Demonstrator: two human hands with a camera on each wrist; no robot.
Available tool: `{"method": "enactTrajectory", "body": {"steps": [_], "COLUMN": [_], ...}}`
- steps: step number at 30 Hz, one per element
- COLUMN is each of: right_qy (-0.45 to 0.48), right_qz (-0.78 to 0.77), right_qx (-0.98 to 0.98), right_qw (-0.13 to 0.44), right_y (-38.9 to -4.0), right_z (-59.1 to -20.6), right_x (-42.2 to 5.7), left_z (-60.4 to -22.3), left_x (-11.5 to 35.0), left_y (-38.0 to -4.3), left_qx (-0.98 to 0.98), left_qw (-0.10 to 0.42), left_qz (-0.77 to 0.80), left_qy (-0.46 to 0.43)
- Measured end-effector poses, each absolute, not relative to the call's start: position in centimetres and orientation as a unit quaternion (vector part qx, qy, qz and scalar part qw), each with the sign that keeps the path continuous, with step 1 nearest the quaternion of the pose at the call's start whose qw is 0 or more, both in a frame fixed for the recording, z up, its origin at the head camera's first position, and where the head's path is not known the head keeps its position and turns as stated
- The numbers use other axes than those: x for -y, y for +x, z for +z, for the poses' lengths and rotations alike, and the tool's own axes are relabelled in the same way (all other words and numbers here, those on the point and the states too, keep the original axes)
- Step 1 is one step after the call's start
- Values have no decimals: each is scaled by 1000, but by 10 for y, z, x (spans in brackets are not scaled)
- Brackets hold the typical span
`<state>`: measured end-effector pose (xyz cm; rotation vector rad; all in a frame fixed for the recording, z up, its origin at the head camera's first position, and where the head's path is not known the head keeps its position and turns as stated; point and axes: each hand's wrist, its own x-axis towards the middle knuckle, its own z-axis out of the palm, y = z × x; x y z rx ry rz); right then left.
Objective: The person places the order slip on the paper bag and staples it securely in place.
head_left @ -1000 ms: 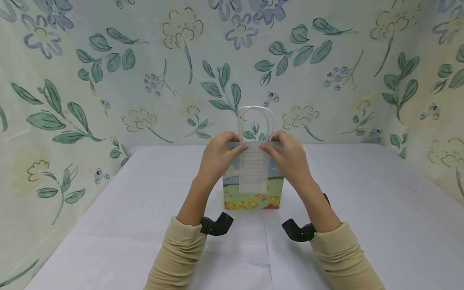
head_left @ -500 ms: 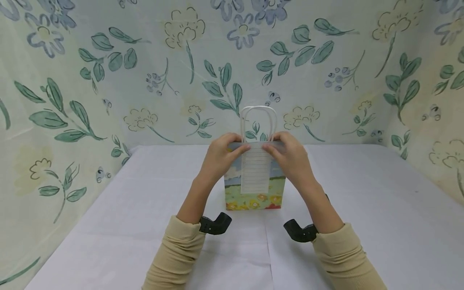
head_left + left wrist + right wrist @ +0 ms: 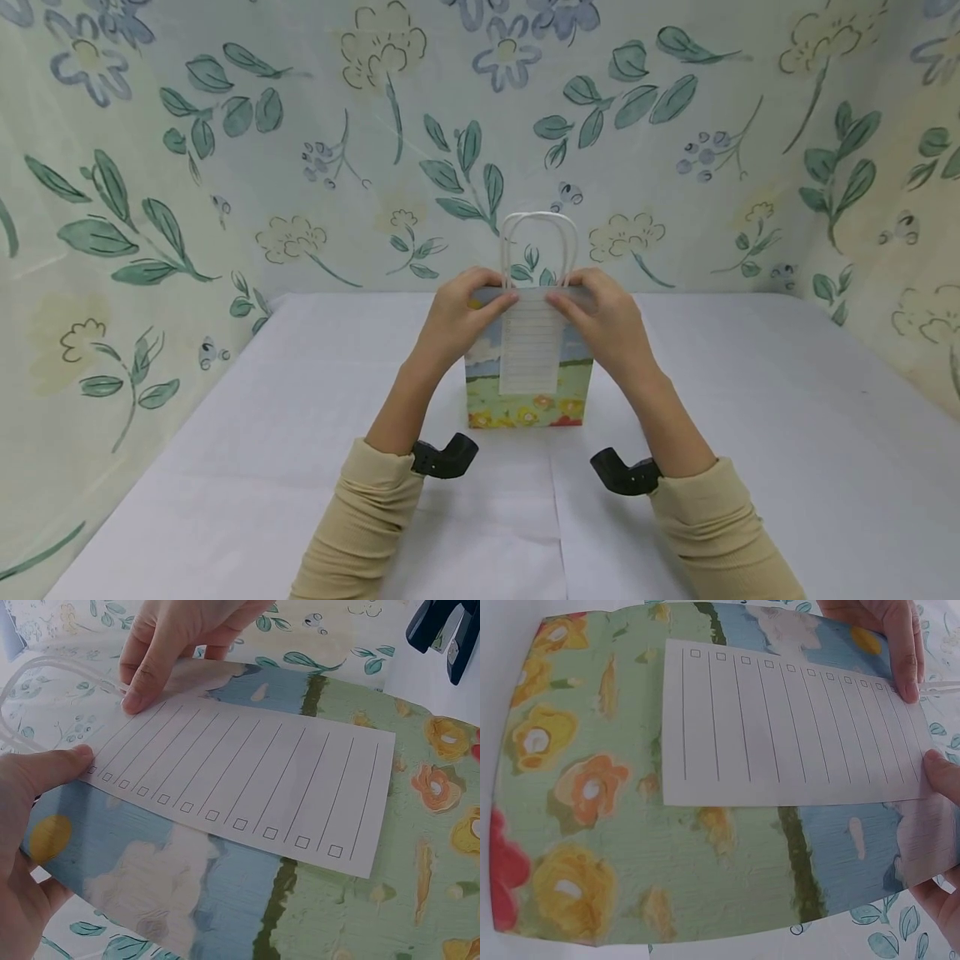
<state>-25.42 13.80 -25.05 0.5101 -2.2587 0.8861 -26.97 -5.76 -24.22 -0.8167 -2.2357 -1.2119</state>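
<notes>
A gift bag (image 3: 491, 400) with a painted meadow, sky and flowers stands upright on the table, its white handles (image 3: 539, 218) raised. Against its front lies a white lined paper slip (image 3: 529, 354) with a column of small checkboxes (image 3: 212, 816). My left hand (image 3: 455, 321) pinches the slip's upper left corner and the bag's top edge, thumb in front and fingers behind. On the other side my right hand (image 3: 606, 325) pinches the upper right corner the same way. Both thumbs (image 3: 906, 679) press on the paper near its top; the fingers behind are partly hidden by the bag.
A white cloth covers the table (image 3: 300, 400). Behind it hangs a floral curtain (image 3: 360, 167), which also runs along both sides. A black wrist camera (image 3: 446, 457) is strapped to each forearm, over beige sleeves (image 3: 360, 517).
Both hands keep their pinch on the slip and bag top. The bag sits slightly further right in the head view than a second ago, and the view itself has shifted a little.
</notes>
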Motion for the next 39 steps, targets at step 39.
{"method": "enactTrajectory", "body": {"steps": [39], "right_qy": [180], "right_qz": [335], "right_qx": [862], "right_qw": [335], "right_y": [-253], "right_z": [-250], "right_x": [-137], "left_z": [-239], "left_x": [58], "left_y": [-267], "left_qx": [814], "left_qw": [194], "left_qz": [-463], "left_qy": [-290]}}
